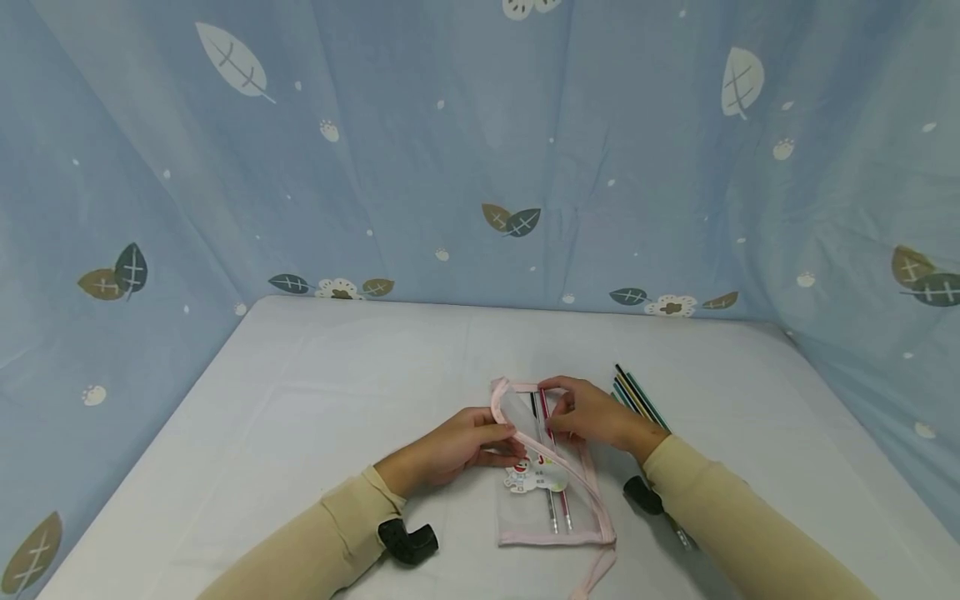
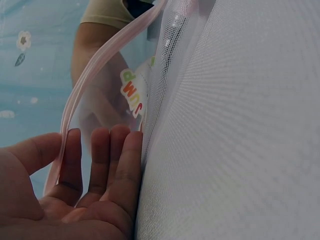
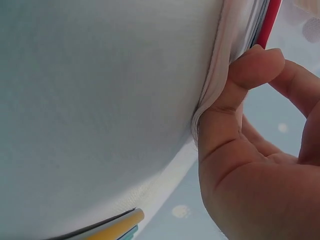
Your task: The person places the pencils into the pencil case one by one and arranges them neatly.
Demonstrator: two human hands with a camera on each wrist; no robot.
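A clear mesh pencil pouch (image 1: 517,517) with pink trim lies in front of me, a cartoon label (image 1: 536,475) on its face. My left hand (image 1: 476,446) pinches the pink zipper edge (image 2: 92,67) between thumb and index finger, lifting the flap; its other fingers lie against the mesh. Inside the pouch are a red pencil (image 1: 564,504) and, beside it, a black-topped pencil (image 1: 534,404). My right hand (image 1: 588,412) is at the pouch's upper right, its curled fingers at the red pencil's upper part. In the right wrist view, fingertips partly hide that red pencil (image 3: 271,20).
Several pencils (image 1: 637,396) in dark, yellow and teal lie to the right, partly under my right forearm. Black wrist straps (image 1: 408,542) sit on both arms. A white-covered table (image 1: 337,375) meets a blue patterned curtain (image 1: 420,167) at the back.
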